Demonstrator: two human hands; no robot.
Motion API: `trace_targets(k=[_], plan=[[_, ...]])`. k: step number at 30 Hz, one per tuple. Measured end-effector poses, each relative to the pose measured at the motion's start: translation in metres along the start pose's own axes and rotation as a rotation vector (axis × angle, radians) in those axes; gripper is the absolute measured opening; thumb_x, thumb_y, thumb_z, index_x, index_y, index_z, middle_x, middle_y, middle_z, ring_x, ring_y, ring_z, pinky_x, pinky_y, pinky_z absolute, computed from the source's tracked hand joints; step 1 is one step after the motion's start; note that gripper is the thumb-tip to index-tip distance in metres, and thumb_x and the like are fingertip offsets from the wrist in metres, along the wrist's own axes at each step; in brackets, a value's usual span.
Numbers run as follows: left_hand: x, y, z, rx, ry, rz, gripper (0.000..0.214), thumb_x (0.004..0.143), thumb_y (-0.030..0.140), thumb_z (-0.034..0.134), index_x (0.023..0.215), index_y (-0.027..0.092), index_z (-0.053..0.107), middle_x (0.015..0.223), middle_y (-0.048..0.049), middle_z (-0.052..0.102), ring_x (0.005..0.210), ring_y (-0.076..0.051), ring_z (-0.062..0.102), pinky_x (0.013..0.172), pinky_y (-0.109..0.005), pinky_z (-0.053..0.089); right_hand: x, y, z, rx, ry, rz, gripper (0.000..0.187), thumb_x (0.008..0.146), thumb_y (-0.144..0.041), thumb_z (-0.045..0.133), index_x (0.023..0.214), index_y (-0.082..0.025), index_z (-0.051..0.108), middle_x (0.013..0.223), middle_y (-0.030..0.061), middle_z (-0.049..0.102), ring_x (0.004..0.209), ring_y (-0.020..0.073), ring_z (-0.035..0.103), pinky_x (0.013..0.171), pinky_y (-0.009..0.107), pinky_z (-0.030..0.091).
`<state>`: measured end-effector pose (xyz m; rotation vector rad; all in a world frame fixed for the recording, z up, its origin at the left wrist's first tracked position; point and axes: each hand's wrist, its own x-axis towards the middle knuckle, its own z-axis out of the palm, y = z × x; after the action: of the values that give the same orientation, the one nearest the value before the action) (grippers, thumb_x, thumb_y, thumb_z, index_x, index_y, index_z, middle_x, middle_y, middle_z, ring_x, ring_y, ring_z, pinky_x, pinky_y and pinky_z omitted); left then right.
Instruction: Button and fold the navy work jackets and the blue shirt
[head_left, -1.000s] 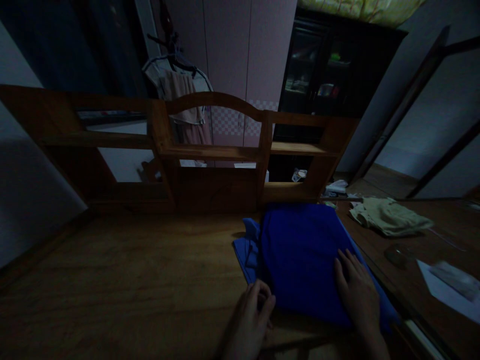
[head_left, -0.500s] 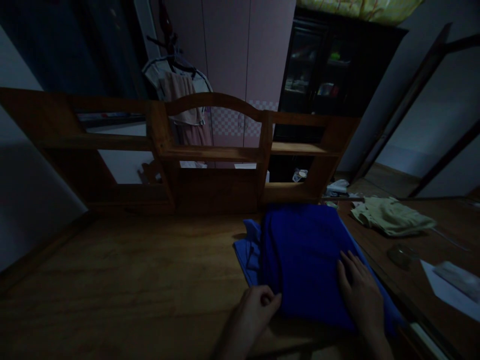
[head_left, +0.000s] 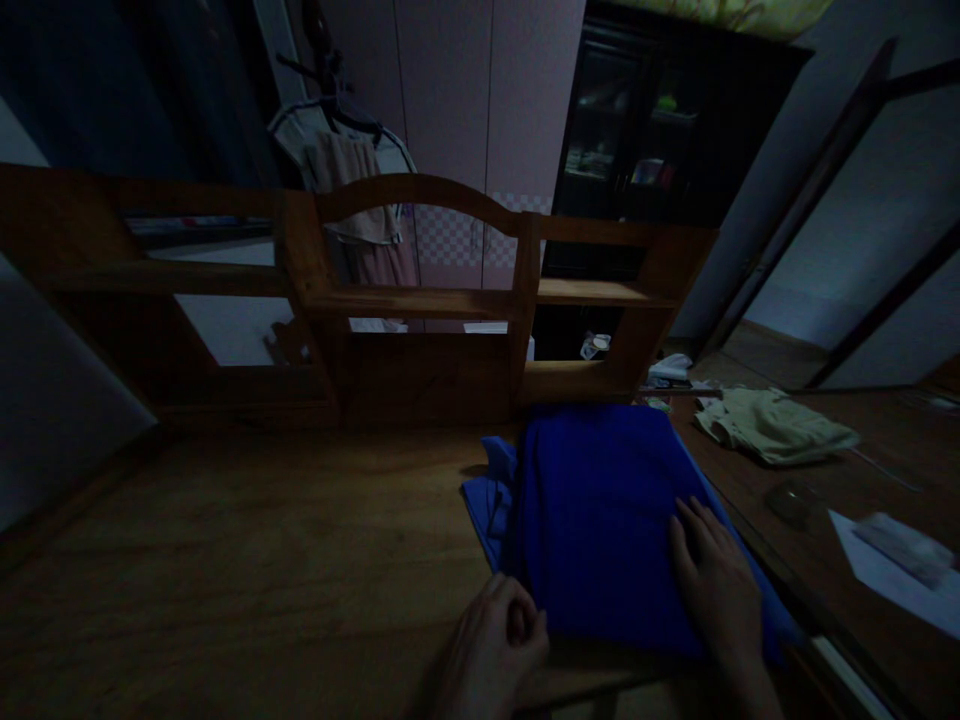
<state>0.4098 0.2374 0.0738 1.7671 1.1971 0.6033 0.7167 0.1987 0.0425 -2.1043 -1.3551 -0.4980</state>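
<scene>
A deep blue folded cloth (head_left: 600, 530) lies on the wooden desk top. Lighter blue fabric (head_left: 491, 500) sticks out from under its left side, with a thin dark cord or strap across it. My left hand (head_left: 499, 640) is closed at the cloth's near left corner, thumb and fingers pinched on its edge; the fingertips are partly hidden. Flat on the right part of the cloth rests my right hand (head_left: 712, 575), its fingers stretched out and the thumb apart.
A wooden shelf unit (head_left: 420, 300) rises along the desk's back edge. To the right, a lower brown surface (head_left: 885, 470) holds a pale green cloth (head_left: 772, 425), a glass dish (head_left: 795, 505) and a white sheet (head_left: 892, 570) with a packet on it. A wall (head_left: 60, 400) borders the left.
My left hand has shifted slightly left and toward me, and the near left edge of the blue cloth has spread left with it. The right hand stays on the cloth. The view has shifted a little.
</scene>
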Motion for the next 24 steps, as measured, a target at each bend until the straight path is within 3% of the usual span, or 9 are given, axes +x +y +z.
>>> trace_targets(k=[7, 11, 17, 20, 24], plan=[[0.007, 0.000, -0.021, -0.018, 0.092, -0.051, 0.018, 0.083, 0.036, 0.051, 0.079, 0.020, 0.057, 0.073, 0.0004, 0.061, 0.065, -0.013, 0.057, 0.061, -0.022, 0.039, 0.000, -0.001, -0.001, 0.010, 0.011, 0.002, 0.046, 0.092, -0.043, 0.040, 0.128, -0.018, 0.053, 0.137, 0.0105, 0.049, 0.127, 0.0292, 0.043, 0.108, 0.049, 0.031], [0.012, 0.004, -0.007, 0.060, -0.009, -0.089, 0.012, 0.079, 0.029, 0.054, 0.079, 0.020, 0.061, 0.074, -0.0001, 0.063, 0.065, -0.014, 0.058, 0.062, -0.023, 0.038, 0.000, -0.002, -0.001, 0.006, 0.011, -0.002, 0.045, 0.091, -0.042, 0.041, 0.128, -0.019, 0.054, 0.137, 0.0103, 0.049, 0.127, 0.0296, 0.043, 0.107, 0.049, 0.032], [0.017, -0.009, 0.019, 0.171, -0.022, -0.043, 0.011, 0.078, 0.023, 0.054, 0.086, 0.021, 0.061, 0.084, -0.0012, 0.062, 0.078, -0.015, 0.058, 0.069, -0.024, 0.039, -0.001, -0.003, -0.003, -0.006, 0.003, 0.010, 0.044, 0.092, -0.042, 0.041, 0.128, -0.020, 0.053, 0.137, 0.0091, 0.049, 0.127, 0.0279, 0.042, 0.107, 0.046, 0.033], [0.018, -0.012, 0.020, 0.186, -0.079, -0.028, 0.011, 0.079, 0.020, 0.051, 0.085, 0.022, 0.060, 0.085, -0.0006, 0.062, 0.082, -0.015, 0.058, 0.071, -0.024, 0.039, -0.001, -0.003, -0.003, -0.012, 0.000, 0.011, 0.044, 0.092, -0.041, 0.041, 0.129, -0.020, 0.053, 0.137, 0.0088, 0.048, 0.128, 0.0273, 0.041, 0.108, 0.046, 0.033], [0.009, -0.005, 0.013, 0.195, -0.037, -0.006, 0.016, 0.080, 0.018, 0.047, 0.091, 0.022, 0.058, 0.092, -0.0025, 0.062, 0.087, -0.017, 0.058, 0.077, -0.026, 0.041, -0.001, -0.003, -0.003, -0.010, -0.007, 0.004, 0.044, 0.092, -0.041, 0.041, 0.129, -0.019, 0.052, 0.138, 0.0087, 0.048, 0.129, 0.0268, 0.041, 0.108, 0.045, 0.032]])
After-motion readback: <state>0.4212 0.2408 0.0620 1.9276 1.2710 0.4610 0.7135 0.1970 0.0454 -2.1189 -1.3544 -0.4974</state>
